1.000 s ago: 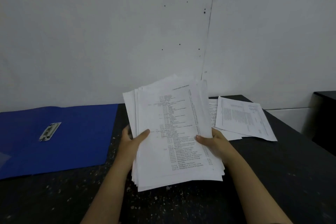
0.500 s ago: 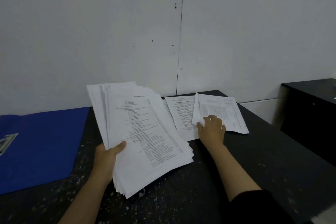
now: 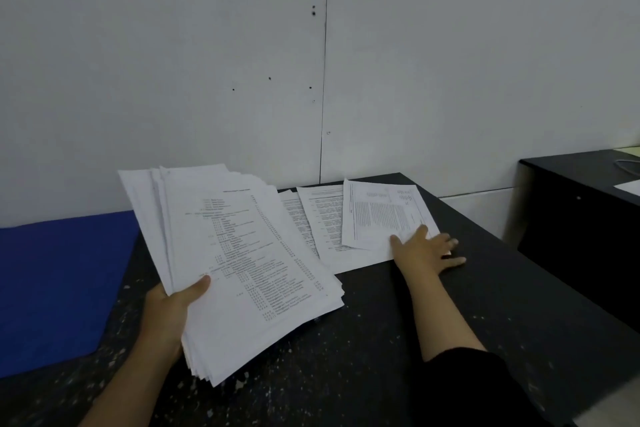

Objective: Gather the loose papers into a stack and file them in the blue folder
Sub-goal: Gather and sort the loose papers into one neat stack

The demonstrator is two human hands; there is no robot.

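The left hand point(image 3: 169, 308) grips the stack point(image 3: 235, 263) at its near-left corner, thumb on top and fingers underneath, holding it tilted with the far edge raised and the near-right corner low over the table point(image 3: 415, 305). The right hand point(image 3: 424, 250) reaches out toward 1 o'clock, arm nearly straight in a black sleeve point(image 3: 464, 388), palm down and fingers spread flat; it is not closed on anything, resting on the near corner of the top loose sheet point(image 3: 381, 215) with its fingertips on the table. Three loose sheets show there, overlapping, though the leftmost is partly hidden by the stack, so there may be more. They lie near the table's far-right corner, with bare table in front at 5 o'clock. One folder point(image 3: 59, 284) lies open at 9 o'clock, just left of the stack.
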